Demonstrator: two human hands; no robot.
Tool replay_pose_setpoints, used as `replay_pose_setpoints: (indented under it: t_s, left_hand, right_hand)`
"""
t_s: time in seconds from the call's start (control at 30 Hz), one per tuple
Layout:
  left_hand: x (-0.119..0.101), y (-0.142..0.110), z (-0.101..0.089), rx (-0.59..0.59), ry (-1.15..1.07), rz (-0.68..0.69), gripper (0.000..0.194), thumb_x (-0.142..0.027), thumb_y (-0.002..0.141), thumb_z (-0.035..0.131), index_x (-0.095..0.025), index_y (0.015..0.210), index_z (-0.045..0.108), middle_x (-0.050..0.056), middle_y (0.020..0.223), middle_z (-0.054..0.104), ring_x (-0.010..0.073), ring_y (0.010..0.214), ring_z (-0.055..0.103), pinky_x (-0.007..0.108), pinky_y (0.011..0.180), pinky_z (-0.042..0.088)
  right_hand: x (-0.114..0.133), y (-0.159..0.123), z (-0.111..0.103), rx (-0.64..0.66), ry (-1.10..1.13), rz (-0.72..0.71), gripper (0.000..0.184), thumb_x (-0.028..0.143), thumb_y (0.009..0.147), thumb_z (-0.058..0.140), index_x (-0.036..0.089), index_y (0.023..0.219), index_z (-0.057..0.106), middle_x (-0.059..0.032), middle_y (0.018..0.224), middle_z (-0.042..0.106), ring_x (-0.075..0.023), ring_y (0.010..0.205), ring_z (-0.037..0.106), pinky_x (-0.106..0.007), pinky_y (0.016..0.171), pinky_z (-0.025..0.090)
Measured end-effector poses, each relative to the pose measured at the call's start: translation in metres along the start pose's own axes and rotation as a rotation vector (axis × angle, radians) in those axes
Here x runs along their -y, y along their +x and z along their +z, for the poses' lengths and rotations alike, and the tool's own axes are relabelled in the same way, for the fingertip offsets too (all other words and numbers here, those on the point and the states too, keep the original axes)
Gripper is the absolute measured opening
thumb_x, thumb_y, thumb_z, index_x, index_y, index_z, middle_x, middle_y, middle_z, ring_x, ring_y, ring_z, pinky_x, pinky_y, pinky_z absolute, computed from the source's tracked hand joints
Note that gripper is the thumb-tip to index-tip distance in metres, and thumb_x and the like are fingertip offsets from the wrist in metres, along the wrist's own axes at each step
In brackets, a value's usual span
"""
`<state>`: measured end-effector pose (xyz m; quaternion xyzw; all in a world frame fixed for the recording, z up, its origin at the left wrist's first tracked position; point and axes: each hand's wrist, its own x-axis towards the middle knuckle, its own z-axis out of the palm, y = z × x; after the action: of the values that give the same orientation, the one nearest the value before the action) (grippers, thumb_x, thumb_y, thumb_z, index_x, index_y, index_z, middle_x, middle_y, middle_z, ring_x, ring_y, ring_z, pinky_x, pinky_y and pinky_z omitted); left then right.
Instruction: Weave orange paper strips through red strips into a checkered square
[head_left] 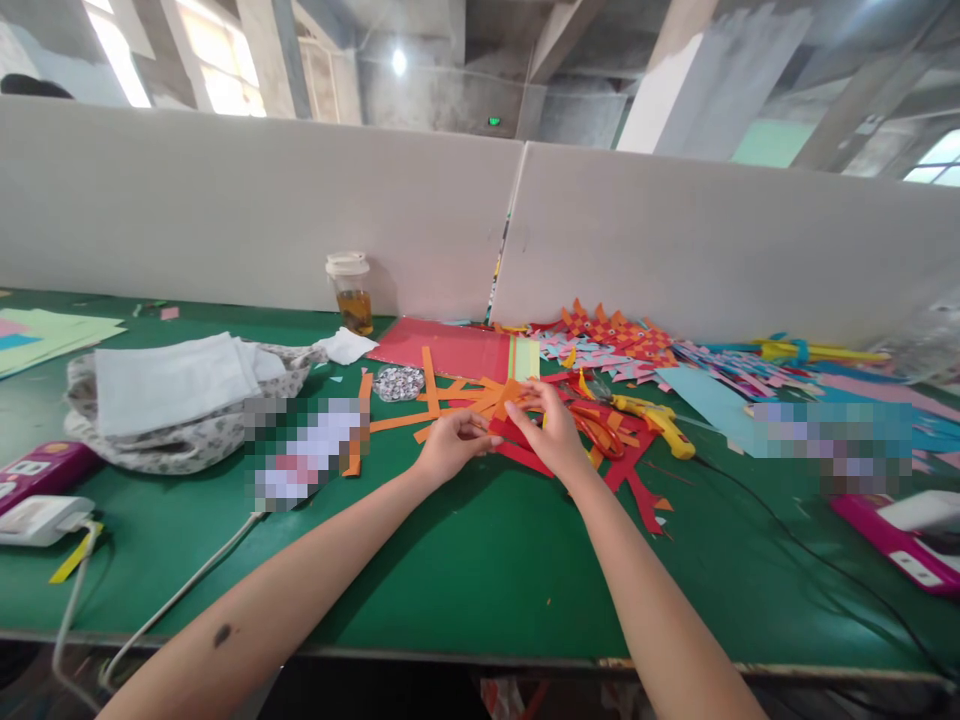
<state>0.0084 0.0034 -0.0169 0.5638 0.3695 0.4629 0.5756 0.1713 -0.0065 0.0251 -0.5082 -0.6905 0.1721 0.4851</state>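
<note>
On the table (480, 560) — cup (350, 292) behind, against the partition (262, 210); bag (180, 440) left; paper strips (420, 410) centre; glue gun (664, 422) right of them.

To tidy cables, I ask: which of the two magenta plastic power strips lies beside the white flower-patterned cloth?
It is the left power strip, beside the cloth; the right power strip lies far away.

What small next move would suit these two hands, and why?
Perhaps steady the small red paper between the fingertips of the left hand and right hand. Both hands are close together at it, and loose orange strips lie crossed around them, so a two-handed hold would likely help control it. Exact finger contact is too small to tell.
</note>
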Motion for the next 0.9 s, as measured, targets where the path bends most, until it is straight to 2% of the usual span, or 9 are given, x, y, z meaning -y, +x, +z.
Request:
replay_pose_setpoints:
  t_s: [0.07,0.1,0.17,0.3,0.4,0.53,0.63,0.9]
  left_hand:
    - [-0.001,0.000,0.000,-0.004,0.005,0.001,0.037,-0.036,0.054,0.076,-0.015,0.073,0.052,0.000,0.060,0.064,0.0129,0.056,0.062,0.021,0.052,0.047]
    - [-0.001,0.000,0.000,-0.006,0.007,-0.002,0.037,-0.037,0.054,0.076,-0.015,0.073,0.053,0.001,0.060,0.064,0.0130,0.056,0.062,0.021,0.052,0.047]
    - [-0.002,0.000,0.001,-0.012,0.001,-0.010,0.037,-0.037,0.053,0.076,-0.015,0.072,0.053,0.001,0.060,0.064,0.0130,0.055,0.062,0.022,0.052,0.047]
    - [-0.003,0.001,0.001,-0.029,-0.027,-0.018,0.039,-0.036,0.051,0.077,-0.015,0.072,0.052,0.000,0.058,0.063,0.0126,0.054,0.061,0.022,0.052,0.047]
    - [-0.004,0.000,0.001,-0.026,-0.027,-0.019,0.039,-0.035,0.052,0.077,-0.015,0.074,0.052,-0.001,0.057,0.063,0.0122,0.054,0.061,0.021,0.052,0.047]
    - [-0.005,-0.001,0.001,-0.031,-0.033,-0.026,0.040,-0.035,0.051,0.077,-0.015,0.074,0.051,-0.001,0.056,0.063,0.0121,0.053,0.061,0.021,0.051,0.046]
    - [-0.005,0.000,0.001,-0.022,-0.029,-0.015,0.039,-0.035,0.051,0.077,-0.014,0.074,0.053,-0.001,0.056,0.062,0.0112,0.053,0.060,0.020,0.051,0.046]
    - [-0.009,-0.001,0.002,-0.046,-0.029,-0.045,0.040,-0.035,0.050,0.077,-0.015,0.074,0.052,-0.001,0.057,0.063,0.0124,0.054,0.062,0.021,0.052,0.047]
  right_hand:
    - [0.003,0.001,-0.003,-0.145,-0.074,-0.075,0.027,0.043,0.077,0.056,0.020,0.090,0.050,-0.0059,0.092,0.057,-0.0170,0.078,0.057,-0.033,0.076,0.046]
    - [0.004,0.001,-0.005,-0.169,-0.109,-0.100,0.023,0.042,0.077,0.056,0.021,0.083,0.051,-0.0050,0.087,0.057,-0.0166,0.075,0.055,-0.033,0.074,0.046]
    - [0.005,0.001,-0.007,-0.115,-0.161,-0.129,0.021,0.042,0.077,0.055,0.021,0.073,0.053,-0.0037,0.078,0.055,-0.0165,0.071,0.053,-0.033,0.069,0.046]
    - [-0.004,0.001,-0.004,0.120,-0.209,-0.144,0.022,0.043,0.074,0.058,0.022,0.068,0.058,-0.0038,0.077,0.057,-0.0190,0.075,0.054,-0.033,0.065,0.046]
    - [-0.009,0.001,-0.001,0.191,-0.211,-0.133,0.024,0.043,0.074,0.057,0.021,0.066,0.058,-0.0037,0.076,0.058,-0.0183,0.073,0.055,-0.032,0.063,0.046]
    - [-0.005,0.001,-0.002,0.234,-0.165,-0.041,0.028,0.046,0.075,0.055,0.020,0.064,0.058,-0.0018,0.070,0.061,-0.0160,0.064,0.055,-0.031,0.061,0.044]
    - [-0.001,0.002,-0.003,0.240,-0.090,0.016,0.027,0.045,0.076,0.053,0.021,0.068,0.061,-0.0011,0.069,0.064,-0.0160,0.064,0.057,-0.030,0.061,0.045]
    - [-0.001,0.002,-0.005,0.223,-0.095,-0.001,0.024,0.044,0.073,0.057,0.022,0.068,0.064,-0.0015,0.070,0.067,-0.0170,0.065,0.059,-0.030,0.062,0.046]
